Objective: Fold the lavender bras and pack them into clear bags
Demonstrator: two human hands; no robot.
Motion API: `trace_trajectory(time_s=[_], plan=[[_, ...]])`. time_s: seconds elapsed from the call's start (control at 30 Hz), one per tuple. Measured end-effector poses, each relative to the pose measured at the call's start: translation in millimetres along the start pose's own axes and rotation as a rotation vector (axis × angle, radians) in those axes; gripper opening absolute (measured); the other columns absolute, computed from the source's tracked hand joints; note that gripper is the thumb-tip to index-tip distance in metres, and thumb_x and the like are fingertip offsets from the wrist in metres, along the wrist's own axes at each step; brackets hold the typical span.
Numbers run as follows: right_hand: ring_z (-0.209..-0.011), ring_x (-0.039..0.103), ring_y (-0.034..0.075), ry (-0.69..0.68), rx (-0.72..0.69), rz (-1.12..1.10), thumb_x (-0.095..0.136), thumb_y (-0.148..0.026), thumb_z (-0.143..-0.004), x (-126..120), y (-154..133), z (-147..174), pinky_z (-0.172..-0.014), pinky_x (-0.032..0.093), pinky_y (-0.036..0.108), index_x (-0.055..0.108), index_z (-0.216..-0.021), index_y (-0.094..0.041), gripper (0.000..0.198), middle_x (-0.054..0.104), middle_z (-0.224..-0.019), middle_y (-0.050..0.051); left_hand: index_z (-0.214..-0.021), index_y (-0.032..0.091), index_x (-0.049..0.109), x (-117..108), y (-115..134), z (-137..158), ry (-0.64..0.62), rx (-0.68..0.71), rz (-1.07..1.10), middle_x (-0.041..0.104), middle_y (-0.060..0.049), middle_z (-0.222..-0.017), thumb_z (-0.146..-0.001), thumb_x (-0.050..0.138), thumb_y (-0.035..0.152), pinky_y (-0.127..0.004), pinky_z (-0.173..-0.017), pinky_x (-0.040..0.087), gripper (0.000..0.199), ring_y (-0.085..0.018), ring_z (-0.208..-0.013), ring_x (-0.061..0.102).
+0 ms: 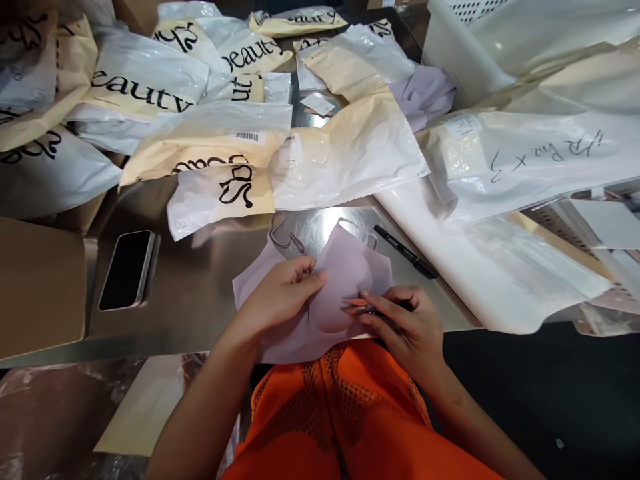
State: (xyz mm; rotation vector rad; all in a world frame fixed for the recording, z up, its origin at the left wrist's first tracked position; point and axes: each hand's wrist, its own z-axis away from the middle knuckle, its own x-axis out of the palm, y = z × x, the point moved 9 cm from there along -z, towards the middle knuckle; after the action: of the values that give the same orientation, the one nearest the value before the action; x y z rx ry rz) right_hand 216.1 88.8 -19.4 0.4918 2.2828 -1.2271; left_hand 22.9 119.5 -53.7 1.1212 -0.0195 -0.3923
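A lavender bra (345, 280) with thin straps lies at the table's front edge, its moulded cups facing up. My left hand (285, 290) pinches the fabric near the middle, between the cups, thumb against fingers. In my right hand (407, 327) is a small pair of thread snips (357, 306) with orange on one tip, held over the right-hand cup. The points are close to the fabric; whether they touch it I cannot tell. My right palm and fingers hide the rest of the snips. Just beyond that hand lies a black marker pen (405, 251).
A phone (127, 270) lies left on the metal table (175, 300), beside a cardboard box (40, 287). Several printed plastic bags (145, 73) cover the back. White packages (540, 140) and a white plastic crate (465, 60) stand right. More lavender fabric (425, 93) lies behind.
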Motion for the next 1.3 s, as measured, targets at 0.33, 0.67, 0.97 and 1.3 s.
trace_trajectory(time_s=[0.33,0.67,0.97,1.3], plan=[[-0.075,0.059,0.015,-0.005,0.017,-0.003,0.072,-0.027,-0.084,2.0,-0.9,-1.1,-0.063,0.053,0.027,0.070,-0.119,-0.032,0.036,0.058,-0.086,0.004,-0.076,0.019,0.052,1.2,-0.7,2.3,0.007,-0.023,0.006,0.048,0.002,-0.069,-0.088,0.056,0.050,-0.024,-0.055,0.028,0.034,-0.012,-0.063,0.042],[-0.076,0.059,0.014,0.002,0.014,-0.067,0.073,-0.025,-0.083,4.4,0.5,-1.2,-0.064,0.053,0.025,0.070,-0.119,-0.033,0.038,0.058,-0.086,0.003,-0.078,0.018,0.054,2.3,-1.2,1.9,0.006,-0.037,0.029,0.053,0.001,-0.071,-0.087,0.057,0.051,-0.024,-0.055,0.030,0.034,-0.013,-0.064,0.044],[-0.073,0.059,0.014,0.050,-0.002,-0.101,0.074,-0.022,-0.081,4.2,-2.2,-0.8,-0.062,0.054,0.026,0.070,-0.119,-0.033,0.039,0.057,-0.086,0.003,-0.075,0.019,0.052,2.6,0.2,2.1,0.007,-0.027,0.028,0.049,0.002,-0.069,-0.087,0.057,0.049,-0.024,-0.054,0.030,0.033,-0.012,-0.063,0.042],[-0.071,0.059,0.012,0.074,-0.023,-0.079,0.073,-0.024,-0.083,5.6,-3.0,-0.3,-0.061,0.054,0.025,0.075,-0.111,-0.026,0.028,0.055,-0.084,0.004,-0.080,0.019,0.056,2.4,-0.2,1.5,0.006,-0.034,0.030,0.052,0.002,-0.071,-0.087,0.057,0.050,-0.024,-0.055,0.032,0.032,-0.013,-0.063,0.045]])
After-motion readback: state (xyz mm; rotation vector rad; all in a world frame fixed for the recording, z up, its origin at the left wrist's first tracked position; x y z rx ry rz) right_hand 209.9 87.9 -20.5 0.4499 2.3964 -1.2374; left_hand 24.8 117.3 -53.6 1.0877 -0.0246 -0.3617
